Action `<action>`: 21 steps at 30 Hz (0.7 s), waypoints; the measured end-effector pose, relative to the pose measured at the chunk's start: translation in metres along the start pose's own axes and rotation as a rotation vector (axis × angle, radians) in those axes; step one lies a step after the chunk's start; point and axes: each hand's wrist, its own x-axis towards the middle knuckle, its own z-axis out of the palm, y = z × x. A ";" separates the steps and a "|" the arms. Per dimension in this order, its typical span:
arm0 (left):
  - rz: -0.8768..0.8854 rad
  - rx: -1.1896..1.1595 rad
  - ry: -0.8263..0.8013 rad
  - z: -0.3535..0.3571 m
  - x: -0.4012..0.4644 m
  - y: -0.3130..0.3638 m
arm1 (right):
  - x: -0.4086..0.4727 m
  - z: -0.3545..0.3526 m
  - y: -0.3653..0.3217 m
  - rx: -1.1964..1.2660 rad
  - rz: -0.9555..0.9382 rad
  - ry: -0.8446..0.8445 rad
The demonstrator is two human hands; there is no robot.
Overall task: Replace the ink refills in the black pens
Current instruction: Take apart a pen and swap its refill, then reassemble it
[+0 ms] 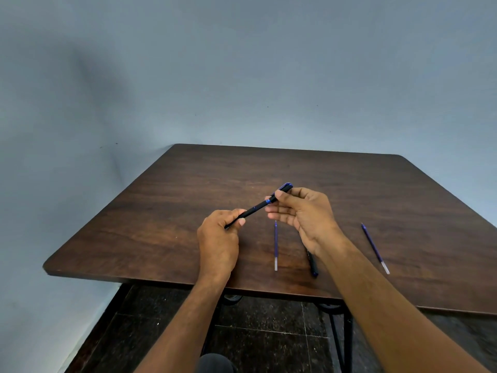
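A black pen (pixel 258 207) with a blue band and blue clip is held above the middle of the dark wooden table (pixel 161 211). My left hand (pixel 219 238) grips its lower barrel end. My right hand (pixel 304 214) pinches its capped upper end between thumb and fingers. A blue ink refill (pixel 276 244) lies on the table just below the hands. A second blue refill (pixel 374 247) lies further right. Another black pen (pixel 312 265) rests near the front edge, partly hidden under my right wrist.
The table stands against a pale blue wall (pixel 242 76). Its front edge runs close to me, with a black metal frame (pixel 341 340) and dark tiled floor (pixel 263 332) below.
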 end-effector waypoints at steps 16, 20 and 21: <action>-0.010 -0.023 -0.078 -0.002 -0.002 0.002 | 0.003 0.006 0.011 -0.067 0.008 -0.001; -0.014 -0.029 -0.095 -0.001 -0.002 0.001 | 0.003 0.007 0.013 -0.084 0.000 0.001; -0.009 -0.033 -0.097 -0.001 -0.002 0.001 | 0.003 0.007 0.014 -0.086 -0.001 0.000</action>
